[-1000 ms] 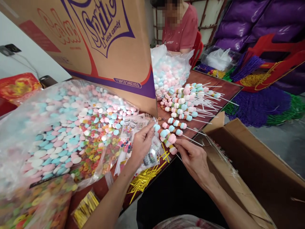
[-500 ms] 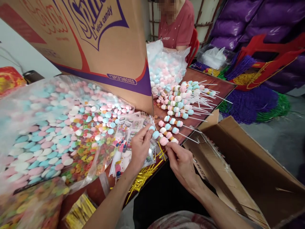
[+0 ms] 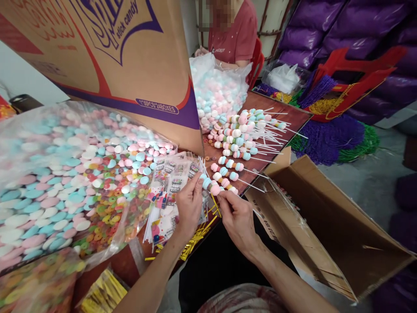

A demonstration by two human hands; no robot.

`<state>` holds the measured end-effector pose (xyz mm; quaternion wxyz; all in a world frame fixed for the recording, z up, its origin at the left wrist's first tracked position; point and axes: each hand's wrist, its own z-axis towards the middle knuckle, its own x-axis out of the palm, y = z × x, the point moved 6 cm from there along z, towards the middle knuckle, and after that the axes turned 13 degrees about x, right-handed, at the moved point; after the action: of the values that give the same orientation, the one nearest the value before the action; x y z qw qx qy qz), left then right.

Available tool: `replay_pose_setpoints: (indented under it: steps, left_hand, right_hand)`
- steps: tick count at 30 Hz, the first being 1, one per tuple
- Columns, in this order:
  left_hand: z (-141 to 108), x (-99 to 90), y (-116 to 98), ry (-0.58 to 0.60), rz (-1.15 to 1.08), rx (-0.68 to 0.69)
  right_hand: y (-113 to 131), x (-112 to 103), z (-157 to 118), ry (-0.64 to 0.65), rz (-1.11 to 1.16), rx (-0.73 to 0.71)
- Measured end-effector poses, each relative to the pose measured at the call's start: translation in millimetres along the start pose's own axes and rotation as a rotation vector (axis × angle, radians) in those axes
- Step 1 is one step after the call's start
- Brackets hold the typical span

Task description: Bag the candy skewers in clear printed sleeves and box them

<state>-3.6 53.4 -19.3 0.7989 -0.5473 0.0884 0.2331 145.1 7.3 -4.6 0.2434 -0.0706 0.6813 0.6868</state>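
Observation:
A marshmallow skewer point(image 3: 214, 189) with blue and pink marshmallows and a gummy ring is held between my two hands. My left hand point(image 3: 189, 204) is closed around its left end, thumb beside the blue marshmallows. At the pink end, the fingertips of my right hand point(image 3: 239, 219) pinch it; a bit of blue shows there, and the fingers cover the rest. Just beyond lie several finished-looking marshmallow skewers point(image 3: 231, 163) with white sticks pointing right. Beneath my left hand are printed clear wrappers point(image 3: 171, 178), white sticks point(image 3: 148, 226) and gold twist ties point(image 3: 195, 239).
On the left, an open plastic bag point(image 3: 42, 204) spills marshmallows and gummy rings point(image 3: 104, 217). A tall carton point(image 3: 156, 74) stands behind it. Across the table sits a person point(image 3: 236, 39) by a bag of marshmallows point(image 3: 218, 87). An open cardboard box point(image 3: 325, 217) is at right.
The view has turned slightly, so everything sits further left. Both hands still hold the skewer, and some blue now shows between its pink marshmallow and my right fingertips.

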Motion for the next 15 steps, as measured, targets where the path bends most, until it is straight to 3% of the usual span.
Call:
replay_pose_setpoints:
  steps: [4,9,15]
  left_hand:
    - [-1,5.0,10,0.015,-0.164,-0.114]
    - [3,7.9,4,0.053,-0.488,-0.207]
    - [3,-1.0,-2,0.131,-0.391,-0.237]
  right_hand:
    - [2,-5,6,0.054,-0.015,-0.012]
    - [-10,-24,18,0.075,0.046,0.002]
    - [-18,-45,21,0.076,0.085,-0.047]
